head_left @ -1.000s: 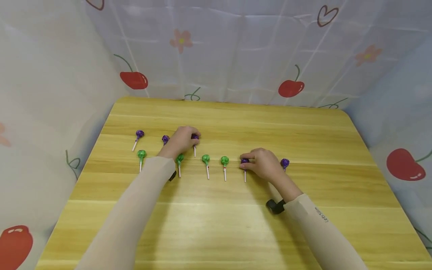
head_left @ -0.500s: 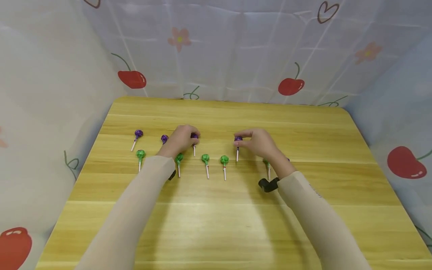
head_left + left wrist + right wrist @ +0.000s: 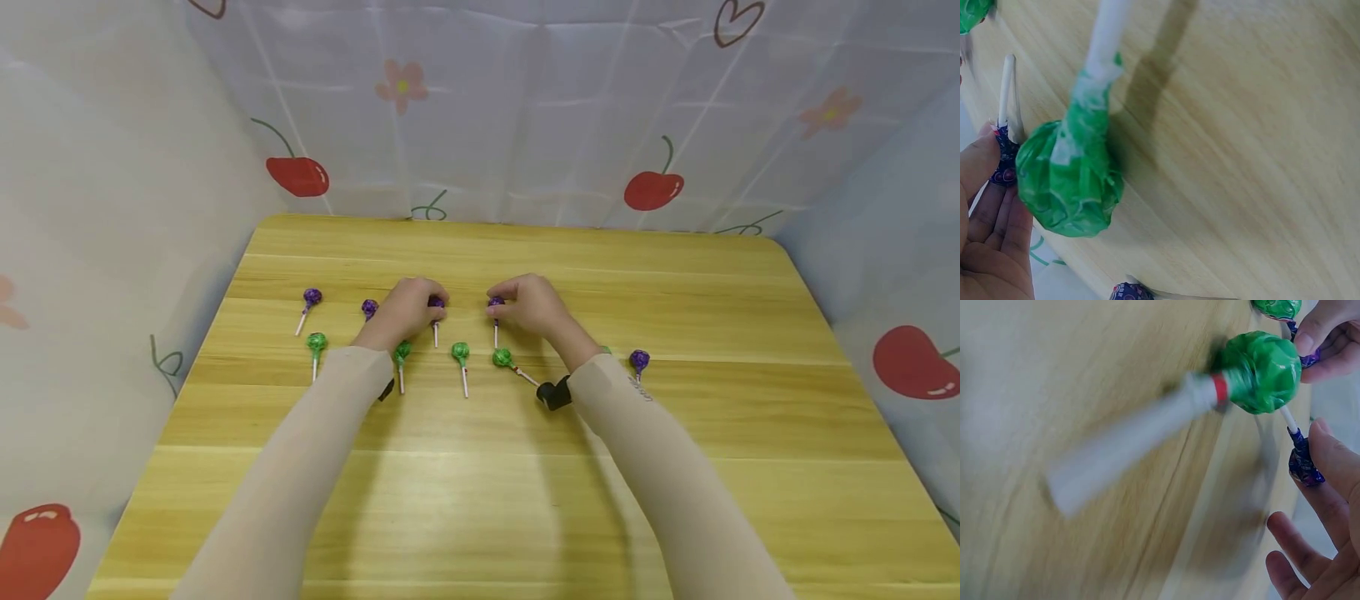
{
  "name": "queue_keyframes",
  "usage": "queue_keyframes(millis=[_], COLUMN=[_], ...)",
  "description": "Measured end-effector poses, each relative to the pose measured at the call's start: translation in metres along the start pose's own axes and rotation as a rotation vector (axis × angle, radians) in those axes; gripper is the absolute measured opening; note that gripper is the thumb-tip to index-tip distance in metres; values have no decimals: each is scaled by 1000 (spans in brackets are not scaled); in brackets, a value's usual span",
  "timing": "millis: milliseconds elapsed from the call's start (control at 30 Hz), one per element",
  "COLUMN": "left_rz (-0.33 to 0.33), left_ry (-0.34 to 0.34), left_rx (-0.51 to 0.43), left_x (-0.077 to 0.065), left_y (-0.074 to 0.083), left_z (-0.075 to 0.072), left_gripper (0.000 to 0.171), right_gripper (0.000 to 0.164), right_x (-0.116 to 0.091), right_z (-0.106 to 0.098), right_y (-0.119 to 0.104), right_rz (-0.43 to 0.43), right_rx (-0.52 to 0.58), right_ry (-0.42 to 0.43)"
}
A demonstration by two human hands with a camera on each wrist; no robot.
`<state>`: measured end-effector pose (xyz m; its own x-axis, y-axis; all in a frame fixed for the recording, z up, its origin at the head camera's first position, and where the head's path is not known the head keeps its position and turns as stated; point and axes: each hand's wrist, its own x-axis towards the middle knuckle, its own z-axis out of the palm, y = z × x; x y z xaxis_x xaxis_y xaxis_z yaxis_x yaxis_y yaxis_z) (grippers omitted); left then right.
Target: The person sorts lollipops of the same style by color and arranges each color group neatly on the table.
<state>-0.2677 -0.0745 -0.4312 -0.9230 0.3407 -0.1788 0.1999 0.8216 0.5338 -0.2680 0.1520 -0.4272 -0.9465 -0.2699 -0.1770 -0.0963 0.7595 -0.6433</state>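
Observation:
My left hand pinches a purple-wrapped lollipop by its head, between thumb and fingers, with the white stick toward me. Level with it, my right hand holds another purple lollipop in the same way, its other fingers spread. Just below the right hand a green lollipop lies slanted, its stick reaching to the black wrist camera. A second green lollipop lies straight between the two arms, and a third green one is beside the left wrist.
On the left of the wooden table lie a purple lollipop, another purple one and a green one. Right of the right forearm is a purple lollipop, with a green one mostly hidden. A printed curtain stands behind.
My right hand has carried its purple lollipop up and left, to near the left hand. The green lollipop under the right wrist has swung from straight to slanted. The left hand stays in place.

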Motion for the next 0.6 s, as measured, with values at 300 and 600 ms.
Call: queue_keyframes(millis=[300,600], left_rz=[7,2], left_ry=[-3,-10], left_rx=[0,16], left_x=[0,1], left_y=[1,-1], left_z=[0,0], left_gripper=[27,28], right_gripper=[40,42], right_x=[5,6], right_z=[5,8], right_y=[1,1], right_rz=[0,7], right_rx=[-73,-96], right_ry=[2,-9])
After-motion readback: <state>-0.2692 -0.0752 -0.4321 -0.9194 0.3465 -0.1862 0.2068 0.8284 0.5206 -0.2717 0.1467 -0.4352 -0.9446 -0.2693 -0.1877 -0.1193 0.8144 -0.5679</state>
